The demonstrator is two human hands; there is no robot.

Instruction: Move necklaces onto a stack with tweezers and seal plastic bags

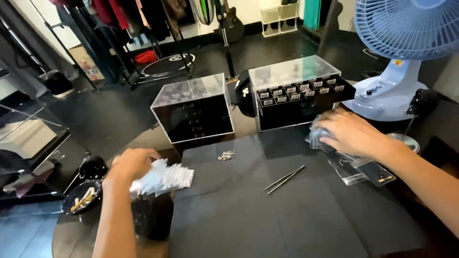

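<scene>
- Two hands are working over a dark mat (248, 210) on a round table (71, 234).
- The left hand (131, 163) is resting on a pile of small clear bags (165, 177), fingers curled down over its near edge; whether they are pinching one I cannot tell.
- The right hand (351, 134) is lying palm down, fingers spread, on another bunch of clear bags (316, 138), pressing them rather than gripping.
- Between the hands, tweezers (285, 179) are lying on the mat, and a little heap of small metal bits (226, 155) is sitting beyond them.
- Just past the right hand, a clear-lidded case of small drawers (299, 93) is standing with its top drawers pulled out.
- Beyond the left hand, a second clear-topped black box (193, 110) is standing.
- A blue fan (401, 62) is standing behind the right hand.
- A small black dish (82, 198) is sitting just left of the left arm.
</scene>
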